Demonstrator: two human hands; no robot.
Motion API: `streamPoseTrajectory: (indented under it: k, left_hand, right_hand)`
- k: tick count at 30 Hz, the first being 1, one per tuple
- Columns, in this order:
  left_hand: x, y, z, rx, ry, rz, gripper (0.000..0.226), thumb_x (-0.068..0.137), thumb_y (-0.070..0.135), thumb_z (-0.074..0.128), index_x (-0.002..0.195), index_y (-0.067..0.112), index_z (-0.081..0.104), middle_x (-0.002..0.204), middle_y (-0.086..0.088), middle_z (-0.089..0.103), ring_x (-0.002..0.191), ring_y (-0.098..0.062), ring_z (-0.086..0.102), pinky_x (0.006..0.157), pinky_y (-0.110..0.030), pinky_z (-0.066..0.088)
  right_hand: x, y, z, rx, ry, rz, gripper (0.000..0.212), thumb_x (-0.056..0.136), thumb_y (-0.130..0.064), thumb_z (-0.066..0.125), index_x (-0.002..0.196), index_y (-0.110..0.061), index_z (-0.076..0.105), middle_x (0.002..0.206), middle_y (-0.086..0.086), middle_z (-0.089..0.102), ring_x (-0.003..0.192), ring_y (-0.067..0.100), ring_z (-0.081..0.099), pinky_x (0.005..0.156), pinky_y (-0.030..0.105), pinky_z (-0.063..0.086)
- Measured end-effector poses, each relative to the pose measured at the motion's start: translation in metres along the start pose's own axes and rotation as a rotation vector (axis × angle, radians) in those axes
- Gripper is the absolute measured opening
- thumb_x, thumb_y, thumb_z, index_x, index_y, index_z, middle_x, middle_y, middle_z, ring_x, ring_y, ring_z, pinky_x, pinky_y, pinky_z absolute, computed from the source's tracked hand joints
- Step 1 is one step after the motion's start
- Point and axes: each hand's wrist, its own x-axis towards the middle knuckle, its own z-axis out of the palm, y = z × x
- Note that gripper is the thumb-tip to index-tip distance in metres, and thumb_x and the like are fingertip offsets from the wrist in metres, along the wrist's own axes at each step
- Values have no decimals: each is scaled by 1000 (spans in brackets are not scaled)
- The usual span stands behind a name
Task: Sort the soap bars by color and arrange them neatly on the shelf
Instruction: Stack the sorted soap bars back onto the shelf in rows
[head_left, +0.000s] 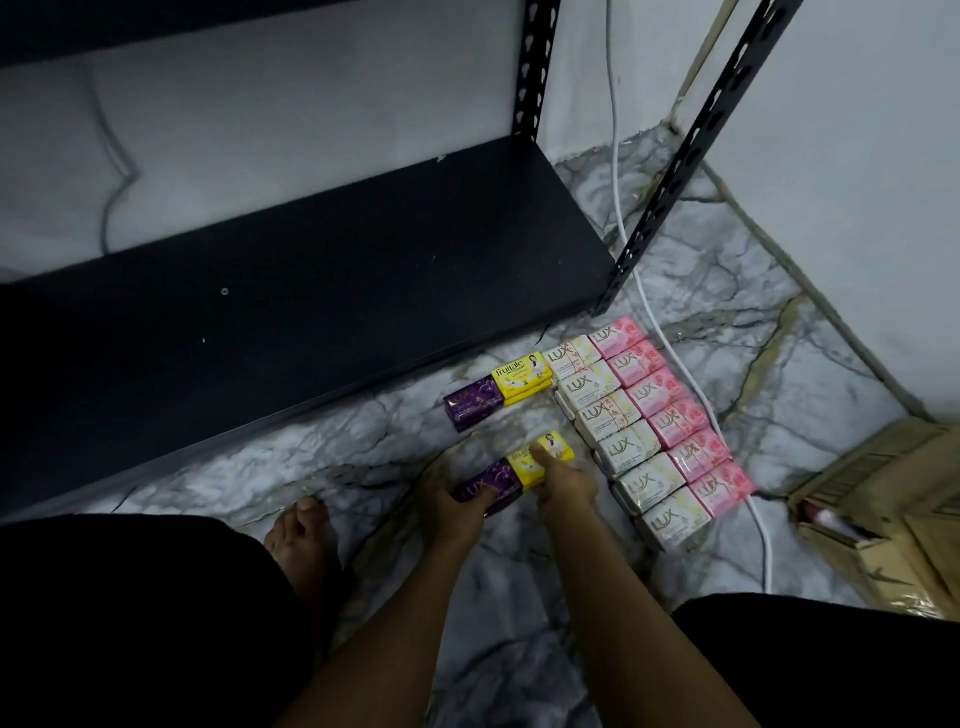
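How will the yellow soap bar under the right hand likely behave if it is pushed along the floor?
The yellow soap bar looks like a flat boxy pack, so it should slide rather than roll or tip. The marble floor looks smooth, so it may skid easily. The right hand grips it beside the purple bar in the left hand, which it may nudge.

near purple soap bar (487, 488) partly hidden under left hand (451, 503); cardboard box (893, 519) cut off at right edge; small print on wrappers unreadable.
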Motion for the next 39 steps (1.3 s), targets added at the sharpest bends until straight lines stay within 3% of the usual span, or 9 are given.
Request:
streamPoseTrajectory:
  k: [2,5,7,11,16,21,27,35,39]
  left_hand:
    - [-11,-16,-5,80,-36,-55,53,74,33,84,114,1,72,111,-17,72,103,-29,69,84,-39,56]
    - [-23,-39,-15,244,-78,-65,77,68,67,69,111,3,73,108,-16,72,100,-31,68,80,-38,57]
    - [-27,-45,-21,367,-95,-24,92,61,77,55,116,5,70,114,-17,69,105,-33,65,87,-41,56]
    - [-38,-32,-28,489,-122,151,80,85,57,63,146,11,39,141,-18,48,126,-37,50,99,-45,48]
    - [-42,-23,-17,718,-228,508,79,86,41,70,153,35,28,144,-10,41,131,-33,40,102,-44,44]
    - [-41,-31,-7,854,-267,532,64,98,27,58,154,34,28,156,-6,31,136,-30,37,104,-40,44]
    - [-37,-31,4,882,-175,517,62,98,21,55,154,33,30,152,-4,37,132,-30,40,96,-39,48]
    - [-25,-20,9,892,-214,441,71,93,32,65,154,31,28,147,-8,39,131,-31,41,95,-41,50]
    - [-15,-7,-1,711,-245,429,79,84,24,74,153,20,36,144,-15,48,126,-34,50,102,-39,46]
  right_hand:
    - [-10,10,-12,-110,-20,-24,63,43,-33,99,87,-3,67,91,16,72,69,25,68,62,42,61]
    - [-42,5,-36,-161,-129,-17,35,70,-7,88,70,-6,53,68,14,59,35,15,53,33,22,42]
    - [-38,5,-51,-210,-171,-34,27,74,-2,83,75,-5,56,68,15,59,36,16,54,34,23,44]
    - [-30,16,-64,-384,-26,-269,24,75,-16,84,88,-5,67,100,23,71,87,34,70,81,54,58]
    - [-72,46,-66,-583,124,-694,73,92,-29,67,151,-8,31,144,25,41,131,40,41,104,44,37]
    - [-55,83,-64,-729,90,-843,71,95,-25,62,156,-20,26,156,21,26,136,40,37,102,44,42]
    - [-49,84,-53,-656,98,-1000,65,83,4,58,145,-7,46,153,24,32,136,42,37,110,46,38]
    - [-37,84,-53,-622,96,-998,57,94,-17,63,148,-13,44,145,24,40,129,39,44,104,46,44]
    - [-34,66,-49,-605,16,-972,59,86,-7,68,142,-16,53,130,21,51,112,36,57,96,41,49]
